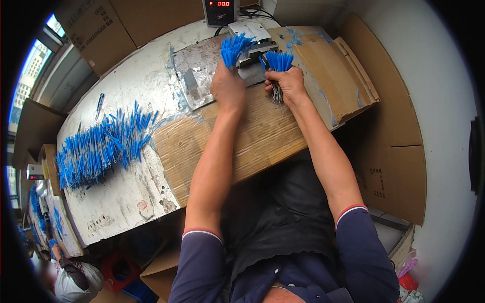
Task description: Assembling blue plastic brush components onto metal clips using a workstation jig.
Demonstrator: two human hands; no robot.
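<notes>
My left hand [227,88], a little blurred, is closed round a bundle of thin sticks with blue tips [235,46]; the tips fan out above the fist. To its right, my right hand [291,82] grips a second bundle of blue-tipped sticks [279,61]. Thin silvery ends hang out below that hand. Just beyond and between the bundles stands a small metal fixture [258,50] on a worn metal plate [194,70]. A wide pile of the same blue-tipped sticks [103,146] lies on the white table at the left.
Cardboard [202,146] covers the near table edge, with a folded cardboard piece [328,70] at right. A box with a red display [221,12] and cables stand behind the fixture. A blue pen-like tool [100,105] lies at left. Another person [76,280] sits lower left.
</notes>
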